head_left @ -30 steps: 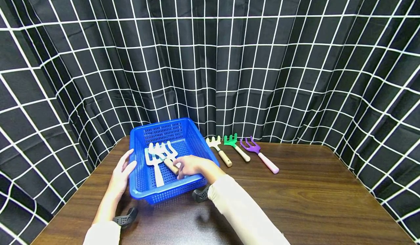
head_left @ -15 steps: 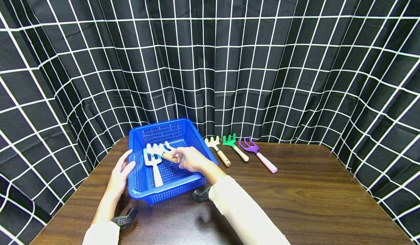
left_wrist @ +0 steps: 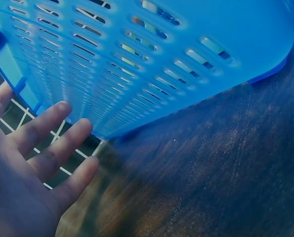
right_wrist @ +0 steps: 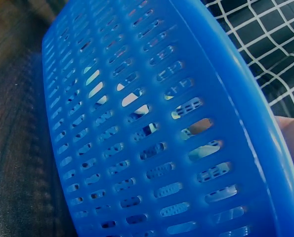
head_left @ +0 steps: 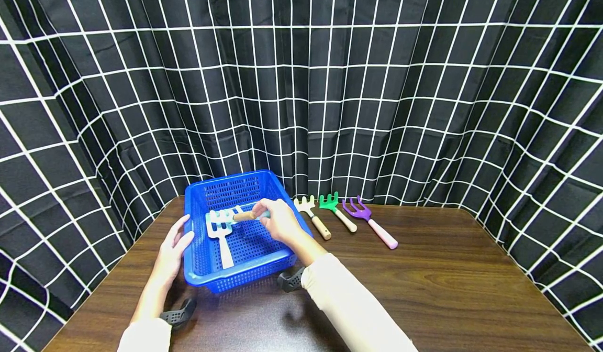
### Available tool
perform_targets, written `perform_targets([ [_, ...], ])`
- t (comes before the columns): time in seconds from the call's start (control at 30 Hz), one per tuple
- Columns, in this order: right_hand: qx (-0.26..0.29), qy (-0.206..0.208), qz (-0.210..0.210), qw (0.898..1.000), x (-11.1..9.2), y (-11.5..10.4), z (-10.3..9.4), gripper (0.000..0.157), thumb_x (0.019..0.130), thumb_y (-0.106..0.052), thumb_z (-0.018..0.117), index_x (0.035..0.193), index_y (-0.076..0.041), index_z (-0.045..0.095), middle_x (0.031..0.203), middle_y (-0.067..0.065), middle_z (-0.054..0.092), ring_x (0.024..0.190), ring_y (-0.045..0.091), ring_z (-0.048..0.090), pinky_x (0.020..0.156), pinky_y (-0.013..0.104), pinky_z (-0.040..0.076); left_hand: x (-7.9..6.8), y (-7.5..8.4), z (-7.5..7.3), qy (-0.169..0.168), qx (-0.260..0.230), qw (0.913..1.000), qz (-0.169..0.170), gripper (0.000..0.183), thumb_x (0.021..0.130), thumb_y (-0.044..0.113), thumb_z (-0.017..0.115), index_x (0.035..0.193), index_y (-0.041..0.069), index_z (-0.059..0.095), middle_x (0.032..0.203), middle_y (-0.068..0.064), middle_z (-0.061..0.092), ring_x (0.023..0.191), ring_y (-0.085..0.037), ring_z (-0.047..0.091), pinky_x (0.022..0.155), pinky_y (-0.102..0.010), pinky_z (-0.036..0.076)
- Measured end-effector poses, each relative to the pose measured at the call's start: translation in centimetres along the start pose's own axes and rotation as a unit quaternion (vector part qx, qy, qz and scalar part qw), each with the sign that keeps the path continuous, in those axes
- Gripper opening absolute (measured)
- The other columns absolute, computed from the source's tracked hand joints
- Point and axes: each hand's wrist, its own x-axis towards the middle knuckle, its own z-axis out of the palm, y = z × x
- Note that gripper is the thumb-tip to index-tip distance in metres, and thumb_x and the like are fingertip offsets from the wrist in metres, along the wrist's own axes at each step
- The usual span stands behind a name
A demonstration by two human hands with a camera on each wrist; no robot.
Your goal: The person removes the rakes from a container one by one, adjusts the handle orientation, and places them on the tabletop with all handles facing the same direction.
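Note:
My right hand (head_left: 281,223) is over the blue plastic basket (head_left: 245,274) and pinches a small hand fork by its wooden handle (head_left: 244,216). Its pale tines point left. Light blue shows between the fingers; I cannot tell what it belongs to. Beneath lies a white-handled hand fork (head_left: 226,252), and pale tines (head_left: 238,209) of another show behind. My left hand (head_left: 168,252) is at the basket's left side, fingers extended and touching near the rim. In the left wrist view those fingers (left_wrist: 63,153) spread beside the slotted wall. The right wrist view mostly shows the basket's wall (right_wrist: 137,118).
Right of the basket, three hand forks lie in a row on the wooden table (head_left: 447,268): a cream one (head_left: 322,227), a green one (head_left: 346,219) and a purple one with a pink handle (head_left: 382,233). A black gridded curtain (head_left: 377,79) hangs behind.
My right hand has risen inside the basket with the wooden-handled hand fork, whose handle has swung from slanting to nearly level. The left hand and basket have stayed almost in place.

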Motion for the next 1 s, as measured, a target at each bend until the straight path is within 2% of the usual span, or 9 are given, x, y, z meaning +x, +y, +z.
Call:
perform_targets([
  [0.1, -0.008, 0.034, 0.009, 0.999, 0.07, -0.02, -0.08, 0.022, 0.081, -0.001, 0.073, 0.099, -0.013, 0.07, 0.098, 0.0, 0.071, 0.093, 0.022, 0.06, 0.079, 0.033, 0.046, 0.03, -0.07, -0.07, 0.0, 0.0, 1.0, 0.006, 0.053, 0.103, 0.022, 0.049, 0.151, 0.009, 0.029, 0.12, 0.004, 0.055, 0.096, -0.008, 0.064, 0.076, -0.029, 0.054],
  [0.17, -0.008, 0.056, 0.014, 0.998, 0.07, -0.03, -0.12, 0.02, 0.08, -0.002, 0.075, 0.098, -0.011, 0.07, 0.101, 0.002, 0.07, 0.093, 0.022, 0.061, 0.079, 0.034, 0.047, 0.04, -0.08, -0.1, 0.001, 0.002, 1.0, 0.007, 0.053, 0.103, 0.022, 0.049, 0.151, 0.009, 0.029, 0.12, 0.005, 0.055, 0.096, -0.008, 0.064, 0.076, -0.028, 0.054],
  [0.27, -0.004, 0.086, 0.023, 0.996, 0.02, -0.07, -0.14, 0.018, 0.08, -0.005, 0.077, 0.096, -0.009, 0.071, 0.1, 0.005, 0.07, 0.091, 0.02, 0.062, 0.078, 0.032, 0.048, 0.06, -0.09, -0.12, 0.002, 0.006, 1.0, 0.005, 0.053, 0.104, 0.022, 0.048, 0.151, 0.009, 0.028, 0.123, 0.0, 0.053, 0.096, -0.007, 0.063, 0.075, -0.027, 0.053],
  [0.47, 0.027, 0.149, 0.032, 0.988, -0.14, -0.29, -0.48, 0.016, 0.079, -0.004, 0.077, 0.094, -0.006, 0.073, 0.096, 0.007, 0.072, 0.085, 0.021, 0.065, 0.073, 0.032, 0.05, 0.06, -0.06, 0.02, 0.0, 0.009, 1.0, 0.004, 0.053, 0.104, 0.021, 0.046, 0.152, 0.009, 0.027, 0.136, -0.022, 0.043, 0.097, -0.005, 0.062, 0.076, -0.026, 0.053],
  [0.57, 0.04, 0.171, 0.03, 0.984, -0.18, -0.43, -0.75, 0.017, 0.078, -0.001, 0.076, 0.094, -0.004, 0.073, 0.096, 0.008, 0.072, 0.086, 0.022, 0.066, 0.075, 0.034, 0.051, 0.08, -0.07, 0.04, 0.0, 0.005, 0.9999, 0.011, 0.052, 0.104, 0.021, 0.046, 0.151, 0.008, 0.028, 0.136, -0.023, 0.043, 0.098, -0.006, 0.062, 0.075, -0.025, 0.053],
  [0.73, 0.029, 0.189, 0.011, 0.981, -0.21, -0.42, -0.75, 0.018, 0.077, 0.001, 0.077, 0.094, -0.004, 0.073, 0.098, 0.007, 0.072, 0.087, 0.024, 0.067, 0.076, 0.035, 0.052, 0.09, -0.15, -0.03, 0.002, -0.001, 0.9999, 0.011, 0.052, 0.104, 0.021, 0.048, 0.151, 0.008, 0.029, 0.129, -0.013, 0.049, 0.096, -0.008, 0.063, 0.074, -0.026, 0.053],
  [1.0, -0.024, 0.205, -0.048, 0.977, -0.4, -0.47, -0.83, 0.02, 0.075, 0.004, 0.077, 0.092, -0.006, 0.072, 0.098, 0.005, 0.072, 0.089, 0.026, 0.064, 0.081, 0.038, 0.049, 0.04, 0.01, 0.1, -0.003, 0.0, 1.0, 0.006, 0.053, 0.104, 0.021, 0.045, 0.152, 0.008, 0.026, 0.14, -0.028, 0.038, 0.098, -0.005, 0.062, 0.075, -0.023, 0.052],
])
